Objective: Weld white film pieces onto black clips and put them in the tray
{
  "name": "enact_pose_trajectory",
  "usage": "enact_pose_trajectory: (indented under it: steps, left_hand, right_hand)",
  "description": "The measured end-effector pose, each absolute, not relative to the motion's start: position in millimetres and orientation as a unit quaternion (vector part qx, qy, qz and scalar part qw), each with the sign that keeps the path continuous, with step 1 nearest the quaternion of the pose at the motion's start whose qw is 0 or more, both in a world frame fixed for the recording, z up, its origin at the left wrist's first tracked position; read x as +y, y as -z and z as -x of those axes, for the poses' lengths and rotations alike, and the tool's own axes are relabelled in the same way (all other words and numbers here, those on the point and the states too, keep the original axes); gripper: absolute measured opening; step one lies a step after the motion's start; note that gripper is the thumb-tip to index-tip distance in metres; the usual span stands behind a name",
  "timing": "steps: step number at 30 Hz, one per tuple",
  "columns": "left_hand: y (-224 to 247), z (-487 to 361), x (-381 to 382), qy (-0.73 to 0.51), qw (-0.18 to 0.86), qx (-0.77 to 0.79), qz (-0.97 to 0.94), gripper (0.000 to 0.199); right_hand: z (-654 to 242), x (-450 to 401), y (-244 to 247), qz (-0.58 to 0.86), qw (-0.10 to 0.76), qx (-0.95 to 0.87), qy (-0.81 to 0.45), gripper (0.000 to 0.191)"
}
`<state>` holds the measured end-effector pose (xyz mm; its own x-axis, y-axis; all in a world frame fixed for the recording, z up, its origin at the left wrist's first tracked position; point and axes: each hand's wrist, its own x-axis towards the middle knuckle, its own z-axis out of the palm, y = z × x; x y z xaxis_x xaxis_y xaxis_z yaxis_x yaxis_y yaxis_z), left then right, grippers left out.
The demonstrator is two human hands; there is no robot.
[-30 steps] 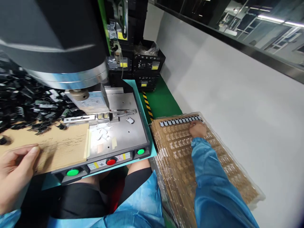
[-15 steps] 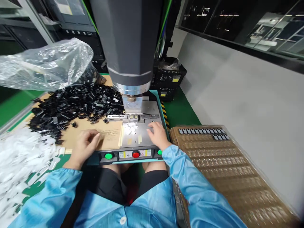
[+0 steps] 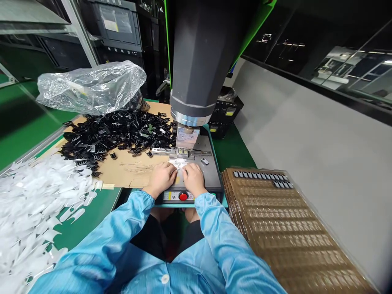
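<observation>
Both hands sit close together on the steel base plate (image 3: 211, 173) of the press, just under its grey column (image 3: 202, 61): the left hand (image 3: 161, 178) and the right hand (image 3: 193, 179) have their fingers curled in over a small heap of white plastic pieces (image 3: 179, 164), though whether either one actually pinches a piece cannot be told from here. The fixture (image 3: 183, 152) lies just beyond the fingertips, below the horn. Judging from this, a good way on is to separate a single white piece with the fingertips, seat it flat and square in the fixture, and keep both hands clear of the horn. The loose black clips (image 3: 116, 134) on the cardboard sheet (image 3: 134, 171) are near the left hand; the brown blister tray (image 3: 284, 220) waits to the right
</observation>
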<state>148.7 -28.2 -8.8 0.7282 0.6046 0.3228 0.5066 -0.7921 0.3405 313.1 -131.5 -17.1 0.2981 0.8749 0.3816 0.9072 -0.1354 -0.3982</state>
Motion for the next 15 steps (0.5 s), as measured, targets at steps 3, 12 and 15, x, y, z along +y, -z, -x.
enact_pose_trajectory:
  steps: [3,12,15]
  left_hand:
    - [8.1,-147.3,-28.3,-0.219,0.125,0.306,-0.918,0.024]
    - [13.1,-147.2,-23.5,-0.27,0.218,0.325,-0.88,0.019]
    - [12.1,-144.2,-18.8,-0.335,0.251,0.313,-0.853,0.015]
  right_hand:
    - [-312.6,-131.4,18.7,0.758,0.313,-0.572,0.031,0.014]
    - [-312.9,-132.3,24.5,0.754,0.418,-0.505,0.038,0.025]
    - [-314.7,-134.5,27.3,0.728,0.461,-0.505,0.056,0.029]
